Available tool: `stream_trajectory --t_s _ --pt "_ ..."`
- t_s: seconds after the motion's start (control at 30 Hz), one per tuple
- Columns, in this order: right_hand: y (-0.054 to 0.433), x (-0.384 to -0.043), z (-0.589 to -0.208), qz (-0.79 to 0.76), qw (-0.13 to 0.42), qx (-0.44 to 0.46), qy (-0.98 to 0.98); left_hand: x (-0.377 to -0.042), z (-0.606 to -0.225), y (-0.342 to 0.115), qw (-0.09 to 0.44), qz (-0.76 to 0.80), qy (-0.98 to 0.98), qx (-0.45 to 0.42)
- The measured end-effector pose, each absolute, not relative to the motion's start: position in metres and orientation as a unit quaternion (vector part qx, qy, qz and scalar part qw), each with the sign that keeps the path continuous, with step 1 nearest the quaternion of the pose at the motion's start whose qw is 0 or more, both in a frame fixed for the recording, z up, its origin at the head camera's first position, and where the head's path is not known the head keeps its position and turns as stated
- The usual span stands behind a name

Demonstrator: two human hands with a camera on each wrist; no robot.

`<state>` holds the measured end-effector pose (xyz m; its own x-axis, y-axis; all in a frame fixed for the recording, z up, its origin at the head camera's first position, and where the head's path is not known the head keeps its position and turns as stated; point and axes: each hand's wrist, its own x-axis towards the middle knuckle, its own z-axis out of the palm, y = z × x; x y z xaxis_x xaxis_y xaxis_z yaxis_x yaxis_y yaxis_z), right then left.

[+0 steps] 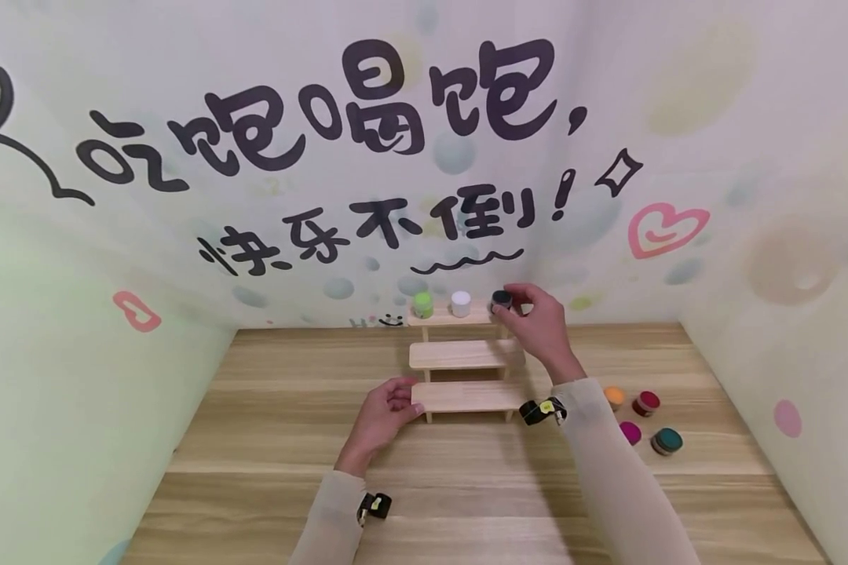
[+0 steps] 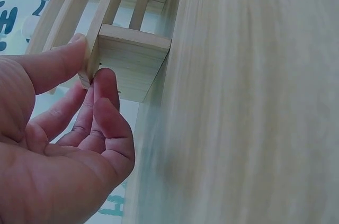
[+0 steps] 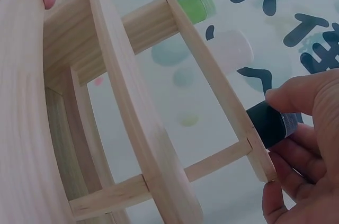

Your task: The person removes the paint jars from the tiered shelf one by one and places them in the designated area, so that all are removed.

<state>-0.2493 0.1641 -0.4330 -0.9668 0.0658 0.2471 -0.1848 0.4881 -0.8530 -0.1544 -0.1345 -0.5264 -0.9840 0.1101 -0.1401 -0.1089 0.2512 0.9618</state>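
A three-tier wooden stand (image 1: 466, 355) is set against the back wall. On its top tier are a light green paint jar (image 1: 422, 304) and a white paint jar (image 1: 461, 303). At the right end of that tier my right hand (image 1: 540, 322) pinches a black paint jar (image 1: 500, 301) between thumb and fingers; in the right wrist view the jar (image 3: 267, 123) meets the top board. My left hand (image 1: 381, 416) grips the left end of the lowest tier, thumb on one face and fingers beneath, as the left wrist view shows.
On the wooden table (image 1: 268, 439), right of the stand, lie an orange jar (image 1: 613, 397), a dark red jar (image 1: 646, 403), a magenta jar (image 1: 630, 432) and a teal jar (image 1: 667, 441). My right forearm partly covers the magenta one. A printed cloth wall (image 1: 325, 235) rises behind.
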Motion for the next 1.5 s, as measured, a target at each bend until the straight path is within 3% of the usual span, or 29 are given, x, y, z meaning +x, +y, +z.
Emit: stream_trajectory --t_s 0.4,1.5 --pt "0.168 -0.234 -0.425 0.511 0.153 0.042 -0.845 -0.154 -0.528 -0.134 0.079 0.618 0.783 0.003" --pt "0.217 -0.149 -0.435 0.481 0.173 0.049 -0.858 -0.156 -0.527 -0.135 0.087 0.607 0.790 0.007"
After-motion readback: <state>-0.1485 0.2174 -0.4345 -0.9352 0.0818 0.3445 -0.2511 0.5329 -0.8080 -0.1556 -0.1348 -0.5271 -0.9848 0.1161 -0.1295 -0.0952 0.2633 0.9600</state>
